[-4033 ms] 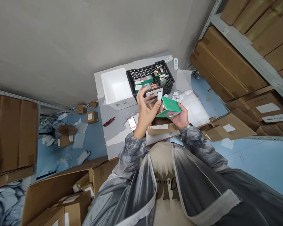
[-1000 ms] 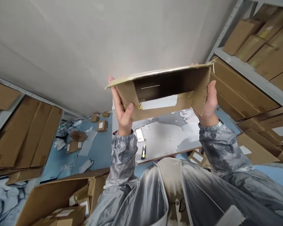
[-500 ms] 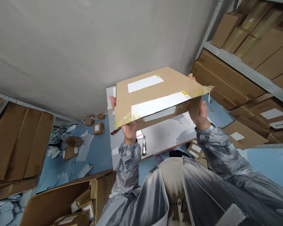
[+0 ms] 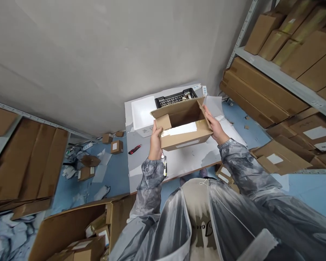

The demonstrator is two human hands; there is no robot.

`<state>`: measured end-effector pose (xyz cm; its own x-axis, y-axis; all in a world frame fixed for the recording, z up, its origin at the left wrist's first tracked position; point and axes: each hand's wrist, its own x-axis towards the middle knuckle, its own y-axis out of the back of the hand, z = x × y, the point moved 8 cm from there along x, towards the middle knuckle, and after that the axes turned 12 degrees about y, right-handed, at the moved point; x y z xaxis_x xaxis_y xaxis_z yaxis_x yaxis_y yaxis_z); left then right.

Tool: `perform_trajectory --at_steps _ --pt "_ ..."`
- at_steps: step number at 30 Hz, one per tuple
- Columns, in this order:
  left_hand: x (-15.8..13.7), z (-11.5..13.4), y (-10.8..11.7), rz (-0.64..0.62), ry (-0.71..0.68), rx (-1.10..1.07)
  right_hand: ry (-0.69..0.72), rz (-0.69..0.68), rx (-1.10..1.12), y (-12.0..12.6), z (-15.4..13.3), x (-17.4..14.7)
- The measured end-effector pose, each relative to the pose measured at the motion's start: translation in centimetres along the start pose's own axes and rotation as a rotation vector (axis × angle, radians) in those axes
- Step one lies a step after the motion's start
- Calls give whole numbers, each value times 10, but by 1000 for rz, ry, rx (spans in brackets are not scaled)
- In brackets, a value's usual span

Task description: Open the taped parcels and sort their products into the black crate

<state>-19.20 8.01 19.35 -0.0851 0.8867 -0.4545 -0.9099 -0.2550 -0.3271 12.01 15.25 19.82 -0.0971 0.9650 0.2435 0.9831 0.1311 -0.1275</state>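
A cardboard box (image 4: pixel 184 140) with its top open is held between my two hands above the table (image 4: pixel 141 163). My left hand (image 4: pixel 155 141) grips its left end, thumb over the edge by a folded flap. On the right end my right hand (image 4: pixel 214 125) presses with the fingers along the side. White label strips run along the near wall, and the inside lies in shadow. Close to my left wrist are a yellow-and-black utility knife (image 4: pixel 165 166) and a partly hidden phone. A red-and-black utility knife (image 4: pixel 135 149) lies further left.
Behind the box stand a white plastic bin (image 4: pixel 137 112) and a black crate (image 4: pixel 163 101) with small items. Shelves of cartons (image 4: pixel 282 81) rise on the right. A large open carton (image 4: pixel 70 217) with smaller boxes is at lower left.
The box has tilted and come down toward me, so its open top now shows instead of the broad labelled face. The white bin and black crate behind it have come into view.
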Motion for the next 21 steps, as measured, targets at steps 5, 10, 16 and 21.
perform_trajectory --at_steps 5,10,16,21 --pt "22 7 -16 -49 -110 79 -88 44 44 29 22 2" --pt "69 -5 -98 -163 -138 112 0 171 -33 109 10 2" --pt "90 -84 -290 -452 -6 151 67 467 -249 272 -53 -78" --pt "48 -176 -443 -769 144 231 108 738 -425 372 -121 -209"
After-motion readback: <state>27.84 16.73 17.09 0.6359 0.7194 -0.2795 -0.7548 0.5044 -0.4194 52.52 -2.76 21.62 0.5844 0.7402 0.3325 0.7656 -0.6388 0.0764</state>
